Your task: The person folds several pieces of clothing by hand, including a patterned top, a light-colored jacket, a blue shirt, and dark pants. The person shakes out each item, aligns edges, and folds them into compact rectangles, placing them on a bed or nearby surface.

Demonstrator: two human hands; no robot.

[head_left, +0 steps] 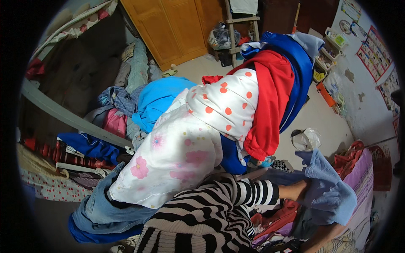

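Note:
A light blue-grey garment is raised at the right, above a heap of clothes. My left hand, at the end of a black-and-white striped sleeve, reaches into its left side, and the cloth covers the fingers. From the lower right my right forearm comes up to the garment's bottom edge; the hand itself is hidden under the cloth. Left of my arms stretches a big pile with a white flowered cloth, a white cloth with orange dots, a red garment and a blue one.
Jeans hang at the lower left of the pile, near a grey metal rail. A bright blue cloth lies behind. Red clothes and purple bedding are at the right. A wooden ladder and wardrobe stand at the back.

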